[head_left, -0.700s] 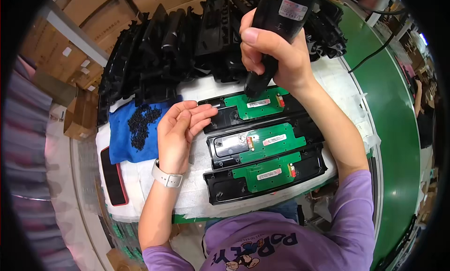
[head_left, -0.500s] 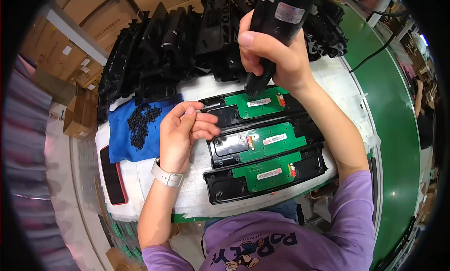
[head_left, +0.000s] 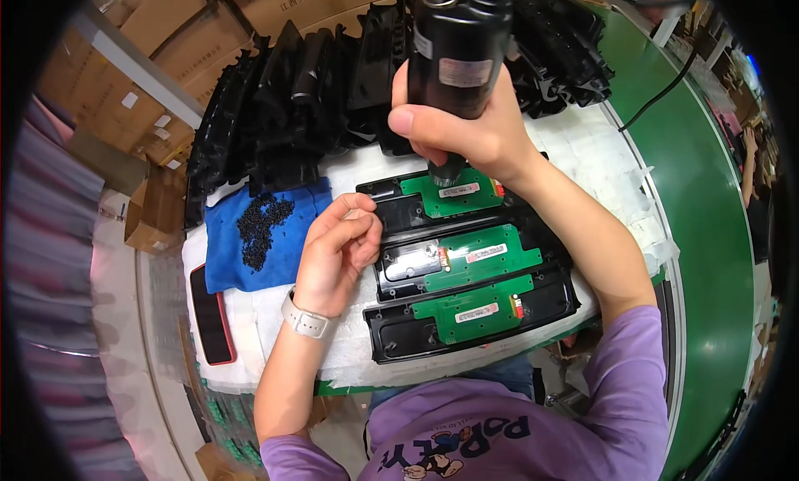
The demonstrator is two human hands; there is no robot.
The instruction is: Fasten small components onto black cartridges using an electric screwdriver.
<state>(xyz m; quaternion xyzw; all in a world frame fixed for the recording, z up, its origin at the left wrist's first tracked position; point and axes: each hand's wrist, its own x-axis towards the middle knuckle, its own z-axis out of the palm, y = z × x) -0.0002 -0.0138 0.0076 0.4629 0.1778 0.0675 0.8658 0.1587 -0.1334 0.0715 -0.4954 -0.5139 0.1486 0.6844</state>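
Observation:
My right hand [head_left: 493, 140] grips a black electric screwdriver [head_left: 456, 44] upright, fingers wrapped round its body. The tool's lower end is over the farthest green circuit board [head_left: 468, 205], which sits in a long black plastic housing [head_left: 399, 213]. Whether its tip touches a screw is hidden. Near that housing's left end is my left hand [head_left: 339, 246], fingers curled together; anything between them is too hidden to make out. Two more black housings lie closer to me, carrying a middle circuit board [head_left: 518, 250] and a near circuit board [head_left: 449, 296].
A pile of small black screws [head_left: 260, 231] lies on a blue cloth [head_left: 220, 260] at the left. Beside it is a red-edged phone [head_left: 213, 319]. Black plastic parts [head_left: 333, 81] are stacked along the back, before cardboard boxes [head_left: 291, 11]. A green surface [head_left: 707, 256] runs along the right.
The screwdriver and my right hand have shifted left, and the tool stands more upright. My left hand's fingers have curled in more. The view has shifted slightly.

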